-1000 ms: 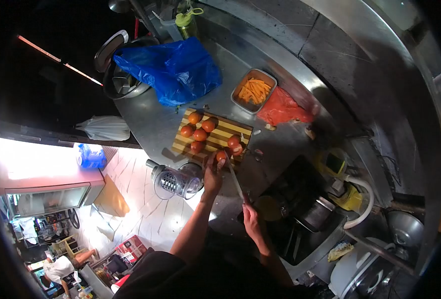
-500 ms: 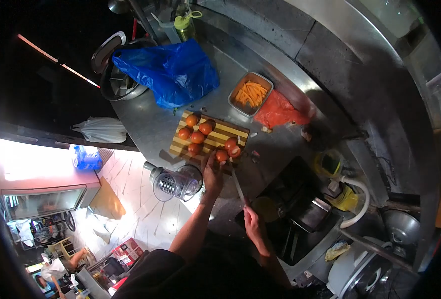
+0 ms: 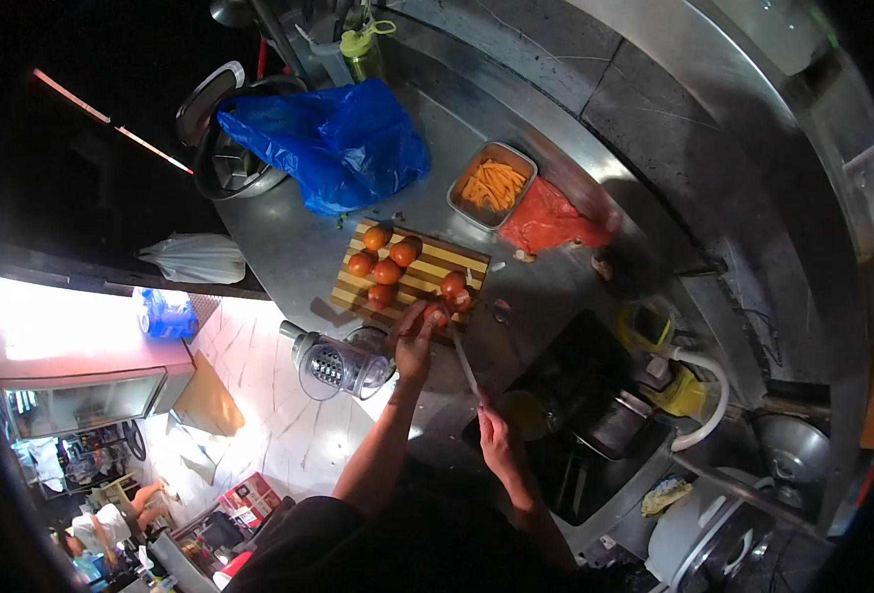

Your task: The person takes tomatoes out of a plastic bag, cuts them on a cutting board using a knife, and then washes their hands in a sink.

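A striped cutting board (image 3: 417, 287) lies on the steel counter with several whole tomatoes (image 3: 387, 272) on its left half. My left hand (image 3: 415, 341) is closed on one tomato (image 3: 436, 314) at the board's near edge. My right hand (image 3: 497, 435) grips the handle of a knife (image 3: 465, 361), whose blade points up toward that tomato. Just beyond, on the board's right side, sit a tomato (image 3: 454, 285) and a piece with a pale cut face (image 3: 462, 299).
A grater attachment (image 3: 336, 368) stands left of my left hand. Behind the board are a blue bag (image 3: 348, 148), a container of orange strips (image 3: 493, 186) and a red bag (image 3: 553, 217). A black stove (image 3: 580, 395) is at right; a person (image 3: 101, 529) is far lower left.
My left hand has turned slightly around the tomato, its fingers now covering more of it. The view has shifted a little, so the counter items appear further left. The distant person has moved.
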### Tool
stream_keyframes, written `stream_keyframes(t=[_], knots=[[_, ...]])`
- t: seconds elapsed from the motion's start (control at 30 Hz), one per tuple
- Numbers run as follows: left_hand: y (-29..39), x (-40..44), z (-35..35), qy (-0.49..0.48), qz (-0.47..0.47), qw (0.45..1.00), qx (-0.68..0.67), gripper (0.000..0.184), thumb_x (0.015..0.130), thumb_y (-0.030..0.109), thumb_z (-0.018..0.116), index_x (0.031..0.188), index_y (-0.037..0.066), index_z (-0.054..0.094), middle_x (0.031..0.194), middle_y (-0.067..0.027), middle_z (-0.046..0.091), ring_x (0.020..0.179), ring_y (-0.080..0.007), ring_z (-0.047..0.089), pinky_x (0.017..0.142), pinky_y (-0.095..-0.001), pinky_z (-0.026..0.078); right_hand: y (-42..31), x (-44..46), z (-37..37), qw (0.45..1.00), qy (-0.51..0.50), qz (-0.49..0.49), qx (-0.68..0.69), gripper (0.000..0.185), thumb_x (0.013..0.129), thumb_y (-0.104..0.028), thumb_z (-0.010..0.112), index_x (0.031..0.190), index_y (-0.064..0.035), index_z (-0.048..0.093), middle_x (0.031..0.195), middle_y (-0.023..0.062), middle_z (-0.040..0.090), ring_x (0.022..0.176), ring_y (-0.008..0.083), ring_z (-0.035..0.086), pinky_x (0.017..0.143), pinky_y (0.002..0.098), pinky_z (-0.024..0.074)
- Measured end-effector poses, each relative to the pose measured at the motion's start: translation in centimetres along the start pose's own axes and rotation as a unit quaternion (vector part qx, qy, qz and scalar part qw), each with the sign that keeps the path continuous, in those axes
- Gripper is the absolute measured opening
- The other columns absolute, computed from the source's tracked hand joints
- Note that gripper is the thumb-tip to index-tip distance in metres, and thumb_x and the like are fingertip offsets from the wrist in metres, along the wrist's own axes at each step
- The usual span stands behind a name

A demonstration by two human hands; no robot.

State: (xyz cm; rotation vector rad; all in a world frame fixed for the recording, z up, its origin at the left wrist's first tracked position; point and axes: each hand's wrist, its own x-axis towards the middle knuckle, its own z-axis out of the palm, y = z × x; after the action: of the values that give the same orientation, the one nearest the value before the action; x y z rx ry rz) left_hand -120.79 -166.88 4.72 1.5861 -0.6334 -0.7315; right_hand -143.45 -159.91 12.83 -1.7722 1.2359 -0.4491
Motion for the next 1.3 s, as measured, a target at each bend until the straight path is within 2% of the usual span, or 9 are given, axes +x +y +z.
stream_keyframes(t=[0.23,0.53,0.6,0.83,1.0,1.07,1.13,1.23,1.3], knots=[[1.0,-1.0,0.2,0.032,0.040,0.990,0.133,0.038,0.107,0.032,0.059,0.126,0.003,0.073,0.120,-0.0160,0.069,0.115,-0.0324,0.063,0.104,-0.0396,0.045,0.8,0.0,1.1,0.997,0.030,-0.071,-0.008,0.042,0.107,-0.012,0.057,0.149,-0.0092,0.057,0.122,0.0209,0.072,0.104,0.0371,0.071,0.081,0.0387,0.0570],[0.2,-1.2,1.6,0.091,0.046,0.991,0.082,0.028,0.105,0.024,0.065,0.117,0.001,0.073,0.104,-0.0108,0.062,0.102,-0.0249,0.060,0.093,-0.0366,0.047,-2.2,-0.2,0.1,0.993,0.018,-0.060,-0.100,0.044,0.106,-0.012,0.059,0.149,-0.0065,0.055,0.079,0.0189,0.064,0.076,0.0332,0.069,0.070,0.0407,0.0543],[0.7,-1.6,2.2,0.113,-0.003,0.992,-0.058,0.020,0.102,0.019,0.068,0.109,0.001,0.072,0.104,-0.0092,0.063,0.099,-0.0217,0.060,0.091,-0.0342,0.047,-4.0,0.1,-0.8,0.992,0.005,-0.048,-0.113,0.045,0.106,-0.013,0.059,0.150,-0.0063,0.054,0.079,0.0198,0.064,0.077,0.0340,0.069,0.069,0.0410,0.0542],[-0.5,-1.6,2.5,0.155,0.054,0.986,0.038,0.015,0.098,0.016,0.074,0.099,0.002,0.068,0.098,-0.0069,0.065,0.090,-0.0173,0.061,0.085,-0.0314,0.050,-6.0,0.8,-1.0,0.977,-0.009,-0.046,-0.208,0.056,0.105,-0.014,0.060,0.158,-0.0098,0.043,0.089,0.0202,0.066,0.082,0.0338,0.070,0.070,0.0430,0.0550],[-2.6,-1.5,2.2,0.132,0.004,0.991,-0.026,0.017,0.097,0.015,0.077,0.096,0.002,0.066,0.103,-0.0070,0.065,0.097,-0.0173,0.060,0.091,-0.0324,0.048,-5.3,4.4,1.0,0.986,-0.004,-0.056,-0.156,0.058,0.103,-0.008,0.061,0.158,-0.0082,0.042,0.120,0.0242,0.066,0.104,0.0395,0.068,0.083,0.0431,0.0554],[-2.9,-1.3,2.0,0.143,0.061,0.987,0.030,0.016,0.099,0.017,0.074,0.098,0.002,0.068,0.098,-0.0056,0.065,0.093,-0.0168,0.061,0.089,-0.0306,0.049,-5.6,4.8,1.0,0.989,-0.040,-0.015,-0.143,0.055,0.103,-0.006,0.060,0.156,-0.0061,0.045,0.132,0.0257,0.064,0.113,0.0432,0.066,0.089,0.0442,0.0549],[-2.4,-1.4,2.2,0.146,0.077,0.985,0.044,0.016,0.101,0.018,0.073,0.100,0.002,0.068,0.097,-0.0053,0.065,0.092,-0.0168,0.061,0.088,-0.0300,0.049,-5.2,4.8,1.2,0.986,-0.073,0.013,-0.151,0.056,0.102,-0.004,0.061,0.156,-0.0055,0.045,0.134,0.0260,0.063,0.114,0.0448,0.066,0.090,0.0455,0.0544],[-2.4,-1.7,2.5,0.136,0.042,0.990,0.003,0.016,0.101,0.019,0.072,0.102,0.003,0.069,0.100,-0.0063,0.066,0.094,-0.0174,0.062,0.089,-0.0307,0.049,-1.9,3.6,2.6,0.985,0.051,-0.127,-0.104,0.055,0.103,-0.004,0.058,0.156,-0.0066,0.044,0.127,0.0253,0.066,0.109,0.0455,0.066,0.089,0.0479,0.0543],[-3.1,-1.8,2.3,0.122,0.013,0.992,-0.025,0.017,0.102,0.019,0.072,0.104,0.002,0.069,0.101,-0.0070,0.067,0.095,-0.0180,0.062,0.090,-0.0309,0.049,0.8,2.6,4.1,0.983,0.062,-0.135,-0.107,0.057,0.103,-0.003,0.057,0.157,-0.0088,0.044,0.119,0.0261,0.067,0.102,0.0458,0.066,0.085,0.0499,0.0537]])
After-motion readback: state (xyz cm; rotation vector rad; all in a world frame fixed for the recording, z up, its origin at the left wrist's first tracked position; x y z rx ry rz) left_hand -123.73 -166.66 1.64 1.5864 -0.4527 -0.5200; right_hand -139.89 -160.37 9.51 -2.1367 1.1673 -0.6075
